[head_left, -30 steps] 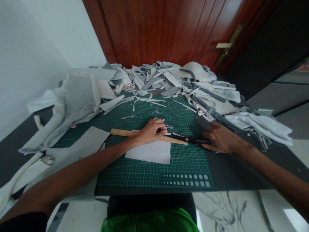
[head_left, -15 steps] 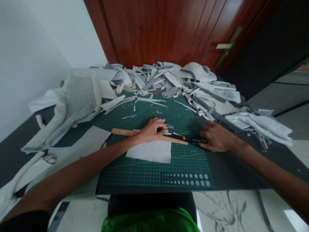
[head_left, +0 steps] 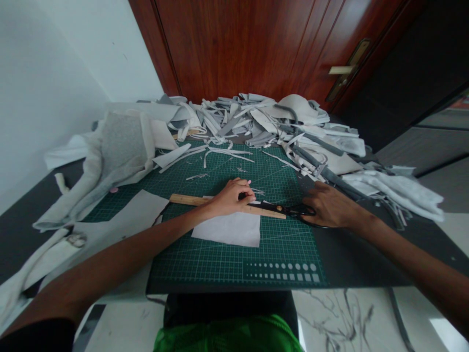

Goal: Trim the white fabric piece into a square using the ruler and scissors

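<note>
My left hand (head_left: 231, 198) presses down on a wooden ruler (head_left: 190, 200) that lies across the top edge of a white fabric piece (head_left: 229, 229) on the green cutting mat (head_left: 234, 259); its fingers are curled together on the ruler. My right hand (head_left: 330, 205) grips the handles of black scissors (head_left: 284, 210), whose blades lie along the ruler and point toward my left hand.
A big heap of grey and white fabric strips and scraps (head_left: 264, 120) covers the back of the table. Folded grey cloth (head_left: 120, 146) lies at the left, a flat white piece (head_left: 128, 215) beside the mat. A wooden door (head_left: 256, 44) stands behind.
My right hand has slid a little to the left with the scissors along the ruler. My left hand has stayed on the ruler.
</note>
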### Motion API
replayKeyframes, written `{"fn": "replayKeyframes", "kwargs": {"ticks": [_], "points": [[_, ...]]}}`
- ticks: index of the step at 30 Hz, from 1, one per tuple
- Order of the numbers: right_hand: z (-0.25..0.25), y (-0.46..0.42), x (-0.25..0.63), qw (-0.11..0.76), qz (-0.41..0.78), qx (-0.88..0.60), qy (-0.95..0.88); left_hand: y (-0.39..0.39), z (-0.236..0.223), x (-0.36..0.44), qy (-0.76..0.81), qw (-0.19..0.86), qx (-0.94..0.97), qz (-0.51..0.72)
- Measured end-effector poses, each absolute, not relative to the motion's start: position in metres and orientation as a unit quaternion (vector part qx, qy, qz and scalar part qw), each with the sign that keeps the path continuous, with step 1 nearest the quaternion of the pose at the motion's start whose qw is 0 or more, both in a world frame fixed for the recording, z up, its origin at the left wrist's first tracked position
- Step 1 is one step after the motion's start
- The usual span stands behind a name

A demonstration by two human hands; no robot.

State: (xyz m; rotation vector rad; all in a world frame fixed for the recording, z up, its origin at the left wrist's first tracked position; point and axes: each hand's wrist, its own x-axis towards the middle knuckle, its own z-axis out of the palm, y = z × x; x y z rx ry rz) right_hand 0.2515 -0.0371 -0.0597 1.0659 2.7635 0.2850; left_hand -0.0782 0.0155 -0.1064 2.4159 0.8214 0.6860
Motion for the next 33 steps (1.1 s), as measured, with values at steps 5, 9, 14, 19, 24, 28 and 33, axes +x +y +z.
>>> {"fn": "replayKeyframes", "kwargs": {"ticks": [5,9,14,19,24,28,33], "points": [[-0.0579,-0.0361,0.2508,0.112,0.099,0.371,0.916,0.0155,-0.1058,-0.0785,0.298,0.254,0.885,0.253],[-0.0591,-0.036,0.2524,0.116,0.108,0.369,0.916,0.0154,-0.1048,-0.0789,0.303,0.26,0.883,0.247],[-0.0614,-0.0361,0.2549,0.096,0.112,0.366,0.919,0.0161,-0.1048,-0.0785,0.305,0.264,0.88,0.252],[-0.0615,-0.0362,0.255,0.092,0.106,0.357,0.923,0.0164,-0.1039,-0.0782,0.283,0.271,0.876,0.28],[-0.0613,-0.038,0.2548,0.096,0.099,0.362,0.922,0.017,-0.1033,-0.0786,0.285,0.279,0.874,0.278],[-0.0595,-0.0403,0.2538,0.098,0.088,0.377,0.917,0.0178,-0.1028,-0.0787,0.286,0.291,0.869,0.28],[-0.0598,-0.0394,0.2528,0.096,0.085,0.379,0.916,0.0181,-0.1023,-0.0785,0.274,0.297,0.868,0.288]]}}
